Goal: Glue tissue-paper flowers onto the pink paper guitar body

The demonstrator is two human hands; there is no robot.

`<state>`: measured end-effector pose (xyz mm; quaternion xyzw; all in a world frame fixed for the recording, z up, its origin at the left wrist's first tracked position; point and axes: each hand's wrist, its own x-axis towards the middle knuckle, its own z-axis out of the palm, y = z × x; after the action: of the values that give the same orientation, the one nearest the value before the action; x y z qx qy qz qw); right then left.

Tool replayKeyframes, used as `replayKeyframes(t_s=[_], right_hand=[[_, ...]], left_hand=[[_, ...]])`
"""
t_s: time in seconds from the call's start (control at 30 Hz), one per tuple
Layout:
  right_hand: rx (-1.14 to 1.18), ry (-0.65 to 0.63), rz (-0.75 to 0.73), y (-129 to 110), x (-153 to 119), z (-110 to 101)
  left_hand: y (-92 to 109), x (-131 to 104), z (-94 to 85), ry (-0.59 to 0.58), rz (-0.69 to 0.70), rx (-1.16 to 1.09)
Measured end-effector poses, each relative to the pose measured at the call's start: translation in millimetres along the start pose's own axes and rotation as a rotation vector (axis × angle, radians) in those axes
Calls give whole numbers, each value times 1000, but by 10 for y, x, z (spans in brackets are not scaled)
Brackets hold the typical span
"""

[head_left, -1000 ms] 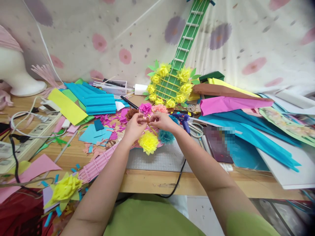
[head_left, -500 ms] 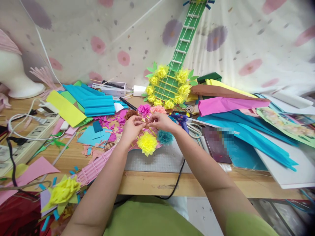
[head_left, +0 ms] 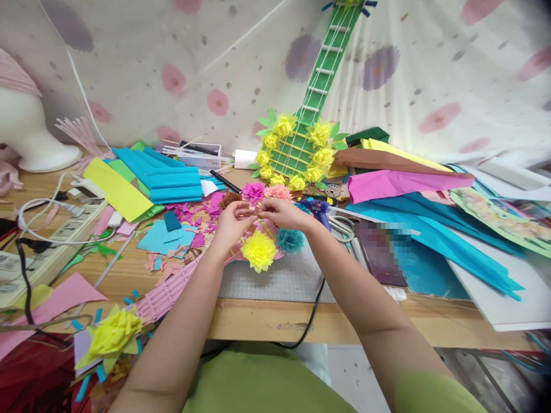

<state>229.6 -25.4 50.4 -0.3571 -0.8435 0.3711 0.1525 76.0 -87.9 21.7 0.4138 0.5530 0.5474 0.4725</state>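
Note:
My left hand (head_left: 233, 223) and my right hand (head_left: 282, 213) meet fingertip to fingertip above a pink paper guitar (head_left: 166, 292). Both are pinched closed on something small that I cannot make out. Just below them is a yellow paper flower (head_left: 259, 251), with a teal flower (head_left: 290, 240) to its right. Behind the hands sit a magenta flower (head_left: 253, 191), a coral flower (head_left: 278, 192) and a brown one (head_left: 230, 199), partly hidden by my left hand. The guitar's pink neck runs down to the left, behind my left forearm.
A green paper guitar (head_left: 321, 89) with yellow flowers leans at the back. A blue glue gun (head_left: 318, 211) and a phone (head_left: 379, 252) lie right of my hands. Crepe paper (head_left: 439, 229) covers the right side; paper scraps (head_left: 167, 236) and a power strip (head_left: 51, 249) are left.
The view has shifted very slightly. Both hands stay pinched together in nearly the same place, with only small finger movement.

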Motion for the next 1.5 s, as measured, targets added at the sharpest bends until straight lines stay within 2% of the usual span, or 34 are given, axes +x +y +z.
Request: replayKeyframes(t_s=[0.2, 0.3, 0.4, 0.5, 0.57, 0.67, 0.73, 0.8, 0.87, 0.93, 1.07, 1.17, 1.3, 1.43, 1.5], right_hand=[[-4, 16, -7, -3, 14, 38], [39, 64, 0, 14, -24, 4], [57, 115, 43, 73, -171, -121], [52, 182, 104, 188, -450, -289], [9, 249, 173, 290, -687, -386], [-39, 260, 279, 464, -1038, -478], [-126, 282, 430, 582, -1213, -500], [-247, 363, 603, 697, -1302, -493], [-335, 471, 694, 808, -1293, -462], [-369, 550, 672, 905, -1202, -416], [-342, 600, 560, 1019, -931, -314], [-262, 629, 594, 1052, -783, -255], [-157, 681, 669, 1097, -717, -245], [55, 888, 539, 1000, -750, -359], [203, 902, 450, 828, -773, -435]], left_hand=[[-41, 25, 12, 17, 68, 18], [-17, 21, -26, 92, 70, 32], [31, 18, -106, 205, 54, 8], [63, 24, -191, 286, 47, -53], [67, 28, -229, 320, 54, -83], [55, 23, -252, 355, 59, -107], [41, 14, -247, 371, 60, -119], [27, 3, -234, 380, 64, -134], [13, -4, -219, 378, 68, -139], [-6, -5, -211, 371, 70, -122], [-61, 6, -225, 385, 120, -53], [-95, 1, -251, 384, 154, -47], [-101, -37, -276, 372, 132, -61], [-103, -54, -287, 376, 99, -81], [-118, -47, -287, 372, 105, -87]])
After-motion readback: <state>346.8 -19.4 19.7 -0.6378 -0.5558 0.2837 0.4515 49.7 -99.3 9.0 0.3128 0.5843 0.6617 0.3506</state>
